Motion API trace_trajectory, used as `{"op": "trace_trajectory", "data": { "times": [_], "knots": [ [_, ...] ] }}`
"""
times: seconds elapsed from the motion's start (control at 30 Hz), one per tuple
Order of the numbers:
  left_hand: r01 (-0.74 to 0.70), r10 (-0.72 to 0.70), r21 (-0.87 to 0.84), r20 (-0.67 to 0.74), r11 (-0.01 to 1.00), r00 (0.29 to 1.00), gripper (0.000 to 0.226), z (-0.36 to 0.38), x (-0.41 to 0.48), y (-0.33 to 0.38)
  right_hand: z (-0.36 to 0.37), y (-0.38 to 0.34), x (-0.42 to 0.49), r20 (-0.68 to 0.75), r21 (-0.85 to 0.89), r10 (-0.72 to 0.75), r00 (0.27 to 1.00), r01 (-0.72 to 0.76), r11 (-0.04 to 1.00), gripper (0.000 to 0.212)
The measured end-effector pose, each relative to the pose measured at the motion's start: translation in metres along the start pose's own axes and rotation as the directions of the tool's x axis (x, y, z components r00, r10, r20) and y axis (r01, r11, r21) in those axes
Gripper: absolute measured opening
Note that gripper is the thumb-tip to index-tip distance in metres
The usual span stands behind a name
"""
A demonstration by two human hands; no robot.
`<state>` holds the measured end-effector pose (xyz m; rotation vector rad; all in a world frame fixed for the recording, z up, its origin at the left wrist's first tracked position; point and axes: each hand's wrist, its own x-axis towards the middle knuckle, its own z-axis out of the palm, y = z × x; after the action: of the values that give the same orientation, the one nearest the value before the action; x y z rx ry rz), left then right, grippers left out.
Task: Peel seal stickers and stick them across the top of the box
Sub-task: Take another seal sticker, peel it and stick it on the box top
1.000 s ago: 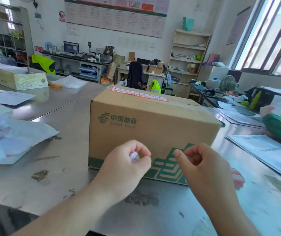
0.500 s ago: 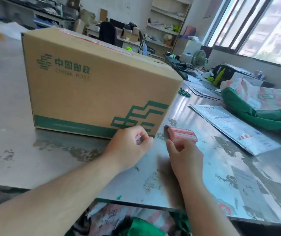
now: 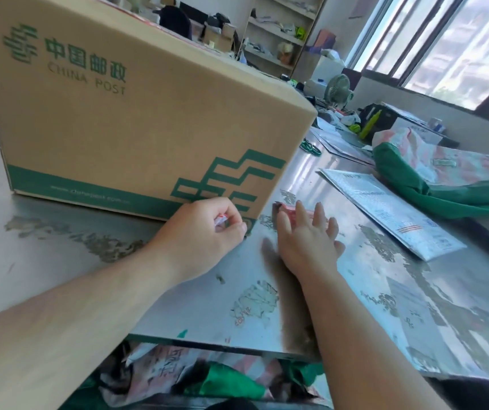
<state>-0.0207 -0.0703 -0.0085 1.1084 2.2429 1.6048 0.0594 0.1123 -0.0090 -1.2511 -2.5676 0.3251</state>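
Note:
A brown China Post cardboard box (image 3: 136, 113) stands on the steel table (image 3: 59, 255), filling the upper left of the head view. A strip of red-and-white seal sticker shows along its top far edge. My left hand (image 3: 204, 235) is curled at the box's lower right corner, pinching a small crumpled white-and-red sticker scrap (image 3: 221, 221). Just to the right, my right hand (image 3: 308, 235) lies flat with fingers spread over a red stack of seal stickers (image 3: 289, 209) on the table.
A printed plastic mailer (image 3: 391, 208) and a green-and-pink mail sack (image 3: 444, 179) lie to the right. Green scissors (image 3: 311, 147), a small fan (image 3: 338, 90) and clutter sit further back. More sacks lie under the table's near edge (image 3: 222, 344).
The view has dropped and closed in on the box's lower right corner. My right hand went from holding the red sticker stack upright to lying open on it. My left hand stays curled.

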Motion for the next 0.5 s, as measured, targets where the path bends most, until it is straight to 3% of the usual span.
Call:
{"op": "trace_trajectory", "data": {
  "times": [0.17, 0.4, 0.5],
  "knots": [
    [-0.007, 0.007, -0.011, 0.006, 1.000, 1.000, 0.019, 0.000, 0.000, 0.001, 0.001, 0.003, 0.008, -0.009, 0.023, -0.044, 0.999, 0.044, 0.999, 0.049],
    [-0.009, 0.009, -0.001, 0.007, 1.000, 1.000, 0.018, 0.001, -0.001, 0.000, 0.004, 0.010, -0.001, -0.254, -0.013, -0.074, 0.964, 0.074, 0.997, 0.040],
    [0.002, -0.002, 0.009, 0.011, 1.000, 1.000, 0.018, 0.001, -0.001, 0.000, 0.001, 0.011, -0.003, -0.309, 0.092, -0.010, 0.951, 0.040, 0.995, 0.036]
  ]
}}
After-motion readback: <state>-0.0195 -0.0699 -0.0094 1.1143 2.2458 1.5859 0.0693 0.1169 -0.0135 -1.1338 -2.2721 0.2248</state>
